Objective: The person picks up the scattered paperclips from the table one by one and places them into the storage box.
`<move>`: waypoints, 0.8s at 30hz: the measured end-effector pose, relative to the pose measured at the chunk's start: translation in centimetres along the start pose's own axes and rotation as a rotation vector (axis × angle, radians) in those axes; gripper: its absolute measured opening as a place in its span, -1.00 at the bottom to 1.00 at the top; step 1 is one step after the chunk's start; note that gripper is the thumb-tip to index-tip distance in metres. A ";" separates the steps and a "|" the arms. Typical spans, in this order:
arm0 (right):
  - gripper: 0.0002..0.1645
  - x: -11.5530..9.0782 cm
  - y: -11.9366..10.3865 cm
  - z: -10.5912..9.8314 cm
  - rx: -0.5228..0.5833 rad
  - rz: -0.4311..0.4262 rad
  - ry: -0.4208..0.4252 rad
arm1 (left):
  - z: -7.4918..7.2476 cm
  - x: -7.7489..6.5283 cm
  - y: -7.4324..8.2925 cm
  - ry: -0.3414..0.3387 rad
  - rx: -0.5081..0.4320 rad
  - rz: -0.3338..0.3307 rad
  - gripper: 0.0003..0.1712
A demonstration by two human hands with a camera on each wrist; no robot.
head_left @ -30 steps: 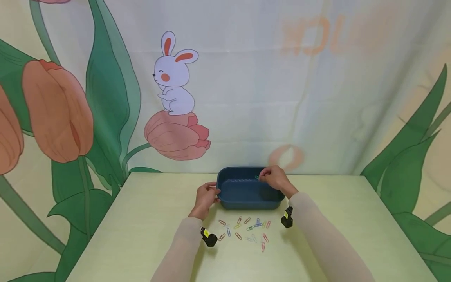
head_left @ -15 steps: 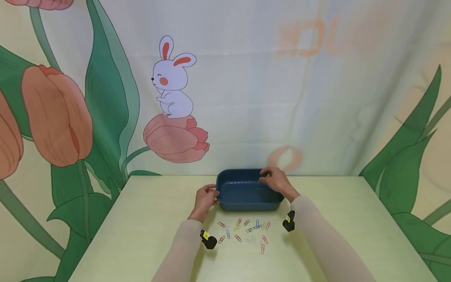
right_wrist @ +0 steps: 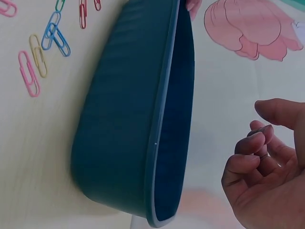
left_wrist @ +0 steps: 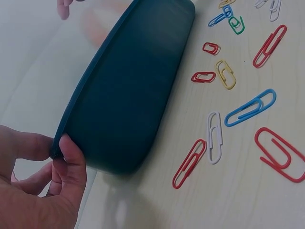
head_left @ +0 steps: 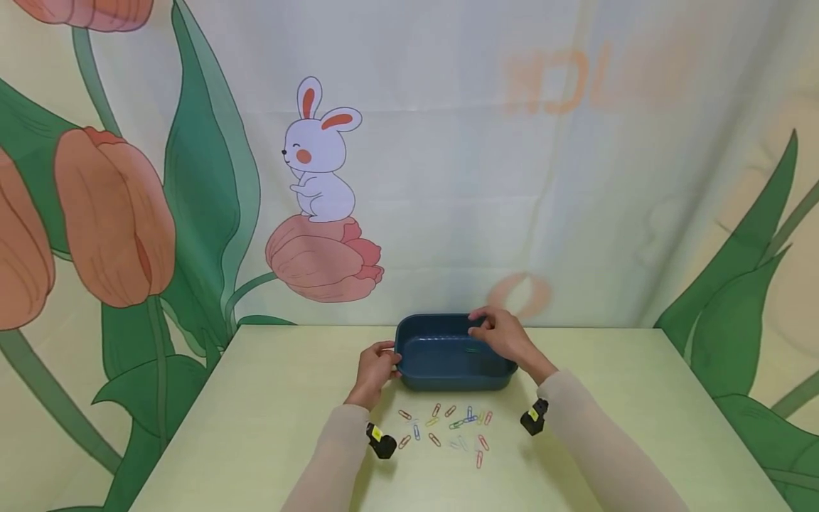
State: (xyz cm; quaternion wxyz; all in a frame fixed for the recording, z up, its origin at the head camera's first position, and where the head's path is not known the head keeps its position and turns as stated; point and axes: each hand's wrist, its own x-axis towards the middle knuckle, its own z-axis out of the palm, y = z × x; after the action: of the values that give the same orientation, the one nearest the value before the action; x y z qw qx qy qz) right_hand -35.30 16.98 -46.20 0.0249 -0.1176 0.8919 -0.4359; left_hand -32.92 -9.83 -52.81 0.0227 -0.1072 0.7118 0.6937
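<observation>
A dark blue rectangular bin (head_left: 448,380) stands near the back edge of the table. At its left end my left hand (head_left: 374,370) pinches the rim between thumb and fingers, plain in the left wrist view. Over the bin's right side hovers my right hand (head_left: 505,334), fingers loosely bent and thumb apart, nothing between them in the right wrist view. One green paper clip (head_left: 471,350) lies on the bin's floor. In front of the bin several loose paper clips are scattered, among them a blue paper clip (left_wrist: 250,108), a red paper clip (left_wrist: 189,164) and a pink paper clip (right_wrist: 29,74).
The pale table (head_left: 256,427) carries all of this. Right behind it hangs a curtain (head_left: 435,178) printed with tulips and a rabbit. A black wrist camera (head_left: 382,442) is strapped to the left wrist, and another wrist camera (head_left: 534,417) to the right one.
The green paper clip, in my right fingers one second ago, was let go and now lies in the bin. My right fingers have spread apart. My left hand keeps its place on the rim.
</observation>
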 end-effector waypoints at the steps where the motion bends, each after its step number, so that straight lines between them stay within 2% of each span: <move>1: -0.57 -0.2 0.0 0.0 -0.005 -0.009 0.002 | 0.0 0.0 -0.1 0.002 -0.001 0.000 -0.57; 13: -0.64 -3.7 -0.3 -0.8 -0.009 -0.109 -0.003 | 0.1 0.0 -0.2 0.012 0.013 -0.009 -0.59; 24: -0.63 -6.9 2.0 0.5 0.010 -0.096 -0.040 | 0.2 -0.1 0.2 0.012 0.008 -0.018 -0.58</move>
State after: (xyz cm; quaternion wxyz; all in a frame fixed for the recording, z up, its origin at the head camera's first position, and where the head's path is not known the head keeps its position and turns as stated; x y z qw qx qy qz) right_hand -28.86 19.36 -48.45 0.0222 -0.1689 0.8824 -0.4386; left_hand -32.93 -9.64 -52.60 0.0251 -0.1177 0.7137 0.6900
